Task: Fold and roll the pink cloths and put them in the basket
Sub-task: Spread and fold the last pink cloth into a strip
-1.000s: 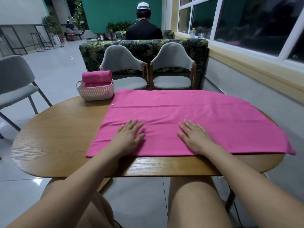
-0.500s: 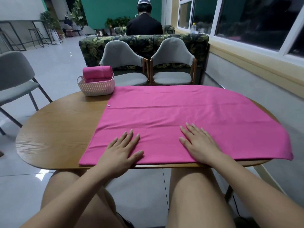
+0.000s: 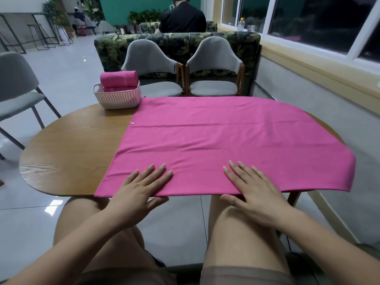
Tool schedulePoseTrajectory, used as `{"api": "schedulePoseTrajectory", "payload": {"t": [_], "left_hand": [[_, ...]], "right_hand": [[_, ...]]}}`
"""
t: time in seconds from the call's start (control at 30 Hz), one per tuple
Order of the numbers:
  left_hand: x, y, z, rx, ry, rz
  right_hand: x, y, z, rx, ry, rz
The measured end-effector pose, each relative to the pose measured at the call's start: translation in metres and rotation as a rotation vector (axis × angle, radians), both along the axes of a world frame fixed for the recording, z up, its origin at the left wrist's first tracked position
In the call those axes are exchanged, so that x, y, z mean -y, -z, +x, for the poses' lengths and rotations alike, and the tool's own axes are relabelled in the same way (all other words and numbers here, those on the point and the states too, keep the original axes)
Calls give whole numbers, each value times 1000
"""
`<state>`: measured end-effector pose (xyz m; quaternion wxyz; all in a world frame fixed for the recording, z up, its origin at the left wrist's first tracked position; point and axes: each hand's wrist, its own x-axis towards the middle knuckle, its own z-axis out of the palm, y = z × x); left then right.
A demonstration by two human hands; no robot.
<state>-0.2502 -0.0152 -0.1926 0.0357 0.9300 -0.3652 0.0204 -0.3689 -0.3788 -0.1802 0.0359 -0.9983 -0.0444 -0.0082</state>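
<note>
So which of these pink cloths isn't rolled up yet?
The large cloth spread flat on the table under the left hand and right hand; the rolled cloth sits in the basket.

— What does the pink cloth (image 3: 226, 145) cover?
— The right half of the tabletop (image 3: 72, 153). The basket (image 3: 117, 98) wall hides most of the lower roll (image 3: 120, 89).
— And behind?
— The seated person (image 3: 182, 19) is cut off at the head.

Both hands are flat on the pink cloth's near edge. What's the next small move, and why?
Probably pinch the near edge with both hands and fold it away, toward the far side. The cloth lies spread flat on the table, the left hand and right hand rest open on its near edge with thumbs past it, and the basket holds a finished roll.
</note>
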Motion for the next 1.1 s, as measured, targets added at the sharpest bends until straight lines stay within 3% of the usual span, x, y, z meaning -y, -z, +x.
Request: {"api": "schedulePoseTrajectory", "payload": {"t": [0.37,0.57,0.73,0.87,1.1], "left_hand": [[-45,8,7,55,42,-328],[-57,8,12,0,-21,-355],[-63,-14,5,26,-145,-364],[-55,-32,24,153,-173,-411],[-8,-60,121,94,-229,-610]], "right_hand": [[23,9,-16,271,-15,176],[46,9,-26,277,24,208],[55,6,-32,454,29,219],[70,-8,-9,558,94,262],[87,-45,85,626,234,293]]}}
